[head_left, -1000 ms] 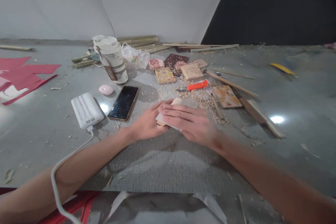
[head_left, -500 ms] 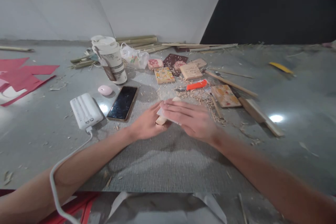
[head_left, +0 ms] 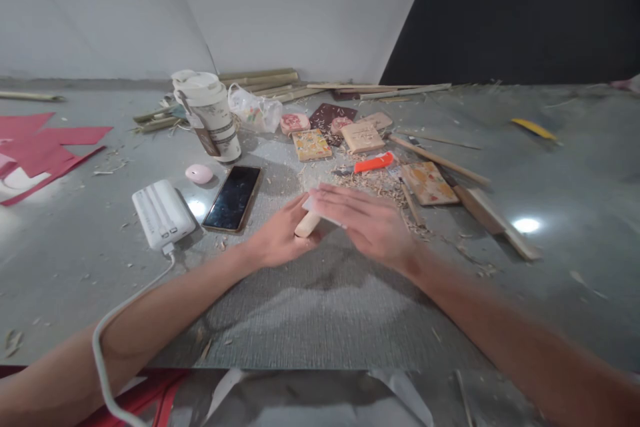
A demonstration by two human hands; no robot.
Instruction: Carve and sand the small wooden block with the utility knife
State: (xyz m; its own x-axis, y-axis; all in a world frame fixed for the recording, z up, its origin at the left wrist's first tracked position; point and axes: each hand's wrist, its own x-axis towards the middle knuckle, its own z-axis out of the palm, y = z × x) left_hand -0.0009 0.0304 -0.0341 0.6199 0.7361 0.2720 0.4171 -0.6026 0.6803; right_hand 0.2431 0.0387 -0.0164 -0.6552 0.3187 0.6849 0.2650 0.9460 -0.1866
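Note:
A small pale wooden piece lies on the grey mat at the table's middle. My left hand grips its near end, fingers curled round it. My right hand lies flat over the piece, fingers stretched out and pressing a white sheet, perhaps sandpaper, onto the wood. Most of the piece is hidden under my right hand.
A black phone, a white power bank with its cable, a pink round object and a lidded cup stand to the left. Wood shavings, an orange cutter, painted wooden tiles and bamboo sticks lie behind and right.
My right hand has slid a little away from me along the wooden piece with the white sheet; more of the piece's near end shows. My left hand stays put.

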